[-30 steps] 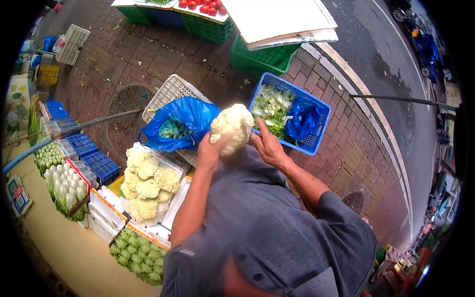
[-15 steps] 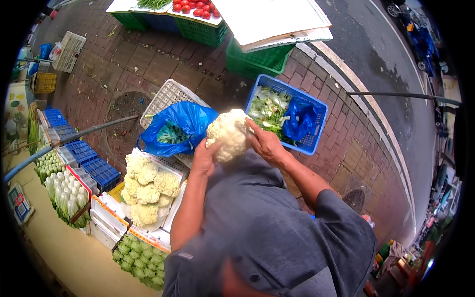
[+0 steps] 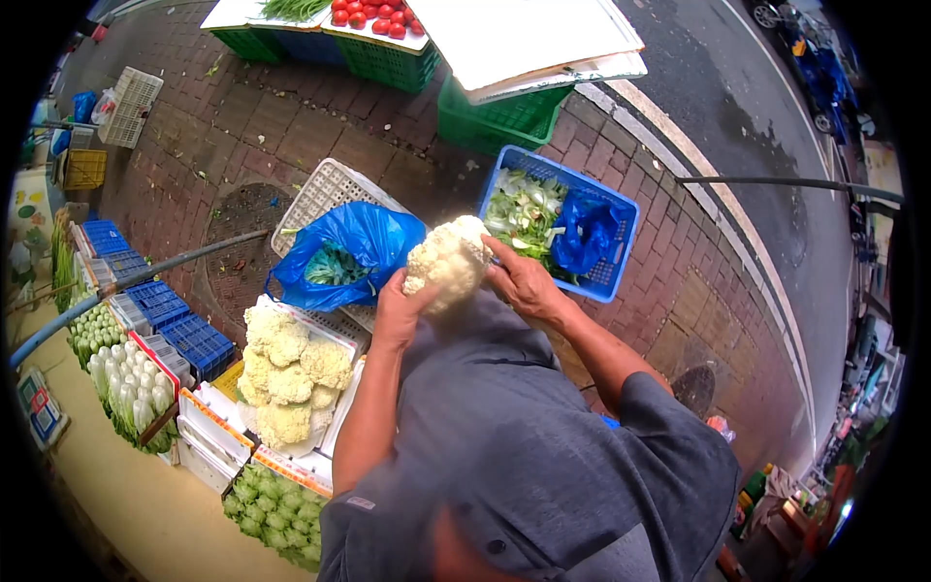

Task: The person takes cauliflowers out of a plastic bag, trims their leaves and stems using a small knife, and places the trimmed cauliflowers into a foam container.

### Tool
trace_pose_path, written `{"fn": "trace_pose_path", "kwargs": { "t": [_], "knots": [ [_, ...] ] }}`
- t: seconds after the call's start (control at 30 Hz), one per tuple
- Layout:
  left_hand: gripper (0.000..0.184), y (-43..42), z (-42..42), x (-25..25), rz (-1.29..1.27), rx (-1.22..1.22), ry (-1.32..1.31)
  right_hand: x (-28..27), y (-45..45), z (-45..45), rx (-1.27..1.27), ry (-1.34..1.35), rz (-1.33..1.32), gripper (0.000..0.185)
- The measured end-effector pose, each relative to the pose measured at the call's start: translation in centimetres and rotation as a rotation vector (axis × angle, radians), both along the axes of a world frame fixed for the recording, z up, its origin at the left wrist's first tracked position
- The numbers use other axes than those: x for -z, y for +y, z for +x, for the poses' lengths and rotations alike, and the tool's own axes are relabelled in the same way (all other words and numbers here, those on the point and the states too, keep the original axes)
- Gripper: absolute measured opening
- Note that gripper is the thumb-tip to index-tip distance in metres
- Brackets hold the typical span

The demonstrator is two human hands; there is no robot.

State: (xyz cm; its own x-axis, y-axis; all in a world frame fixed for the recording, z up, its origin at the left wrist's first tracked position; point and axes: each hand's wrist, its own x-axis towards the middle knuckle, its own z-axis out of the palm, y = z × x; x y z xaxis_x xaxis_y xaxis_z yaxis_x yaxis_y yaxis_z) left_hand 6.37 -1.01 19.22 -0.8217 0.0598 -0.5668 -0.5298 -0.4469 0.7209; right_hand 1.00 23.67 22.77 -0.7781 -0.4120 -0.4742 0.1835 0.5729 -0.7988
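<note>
Creamy white, the cauliflower point(image 3: 448, 260) is up between both hands, just in front of the grey shirt point(image 3: 553, 427)! Left hand point(image 3: 402, 308) has the lower left side, fingers partly curled, thumb laid across the front. Over on the other flank, the right hand point(image 3: 527, 284) is half open, its fingers pressed against the edge of the same head. So both hands are on the one vegetable, nothing else in either that we can see.

Close beside the left hand sits a blue plastic bag point(image 3: 388, 238), mouth open, leafy greens point(image 3: 335, 264) showing, resting over a pale slatted crate point(image 3: 328, 186). Beyond the right hand, look, a blue crate point(image 3: 628, 233) with loose leaves point(image 3: 524, 204) on one side and a crumpled blue bag point(image 3: 587, 233) on the other.

Down on the left there's a heap of cauliflowers point(image 3: 291, 373) stacked up, with green leafy heads point(image 3: 276, 509) packed nearer the wearer. Farther out, white boards point(image 3: 533, 44) lie over part of a green crate point(image 3: 499, 118), and red tomatoes point(image 3: 376, 15) shine beside them, all above wet-looking brick paving point(image 3: 669, 233).
</note>
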Motion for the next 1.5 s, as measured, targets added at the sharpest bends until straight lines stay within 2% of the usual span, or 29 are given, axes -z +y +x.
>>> {"fn": "trace_pose_path", "kwargs": {
  "t": [0.1, 0.3, 0.43, 0.5, 0.6, 0.7, 0.93, 1.0, 1.17, 1.27, 1.3, 1.4, 1.5],
  "knots": [
    [0.053, 0.1, 0.0, -0.4, -0.118, 0.027, 0.064, -0.2, -0.1, -0.1, 0.001, -0.015, -0.002, 0.056],
    [0.056, -0.5, 0.3, 1.0, -0.619, 0.127, 0.273, 1.9, -0.4, 0.8, 0.078, -0.006, -0.113, 0.056],
    [0.057, -0.5, 0.4, 1.1, -0.497, 0.076, 0.221, 1.3, -0.6, 0.6, 0.059, -0.019, -0.079, 0.055],
    [0.058, -0.5, 0.3, 0.8, -0.466, 0.075, 0.207, 1.7, -0.5, 0.7, 0.091, -0.024, -0.117, 0.054],
    [0.058, -0.5, 0.8, 3.0, -0.410, 0.036, 0.189, 4.3, -0.3, 1.5, 0.179, 0.004, -0.248, 0.055],
    [0.058, -0.2, 0.6, 2.1, -0.383, 0.042, 0.161, 4.0, -0.4, 1.7, 0.170, 0.030, -0.252, 0.058],
    [0.058, 0.0, 0.7, 2.3, -0.523, 0.086, 0.222, 3.2, -1.1, 1.8, 0.189, -0.026, -0.229, 0.059],
    [0.057, -0.2, 0.7, 2.8, -0.520, 0.072, 0.246, 3.7, -1.3, 1.9, 0.184, 0.070, -0.180, 0.057],
    [0.045, 0.2, 0.2, 0.6, -0.249, 0.019, 0.083, 6.8, -0.3, 2.5, 0.119, 0.492, 0.126, 0.051],
    [0.041, 0.0, 0.2, 1.0, -0.122, -0.046, 0.027, 6.2, 1.3, 1.6, 0.335, 0.221, 0.127, 0.048],
    [0.041, 0.0, 0.3, 1.4, -0.086, -0.068, 0.010, 6.0, 1.9, 1.3, 0.339, 0.123, 0.120, 0.050],
    [0.041, -0.2, 0.3, 2.1, 0.031, -0.103, -0.027, 7.1, 2.4, 1.8, 0.339, 0.132, 0.027, 0.055],
    [0.041, -0.2, 0.1, 2.2, 0.103, -0.171, -0.065, 5.2, 1.2, 1.6, 0.365, -0.002, -0.083, 0.056]
  ]
}}
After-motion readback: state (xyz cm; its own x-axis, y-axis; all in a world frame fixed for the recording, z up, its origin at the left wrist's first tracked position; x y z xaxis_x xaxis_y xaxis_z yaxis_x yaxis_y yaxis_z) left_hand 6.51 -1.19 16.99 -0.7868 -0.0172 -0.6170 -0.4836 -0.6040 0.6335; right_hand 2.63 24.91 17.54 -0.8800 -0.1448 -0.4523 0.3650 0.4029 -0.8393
